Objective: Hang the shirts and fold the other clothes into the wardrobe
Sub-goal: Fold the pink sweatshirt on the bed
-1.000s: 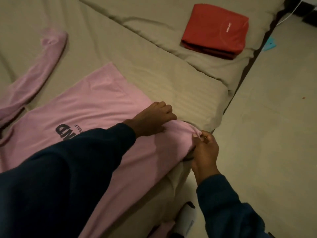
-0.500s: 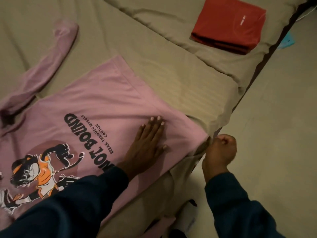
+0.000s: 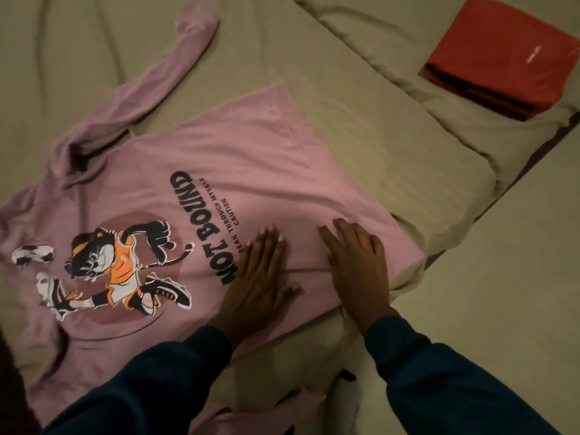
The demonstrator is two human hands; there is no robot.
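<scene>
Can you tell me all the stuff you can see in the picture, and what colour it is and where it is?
pink sweatshirt: one, pink with a cartoon print and black words, spread flat on the bed, one sleeve stretched up to the left
red folded garment: one, red, folded, on the pillow at top right
pillow: one, beige, along the top right of the bed
bed sheet: one, beige, under everything
floor: beige, on the right beside the bed
left hand: one, dark blue sleeve, flat on the sweatshirt near the words
right hand: one, dark blue sleeve, flat on the sweatshirt's hem near the bed's edge
</scene>
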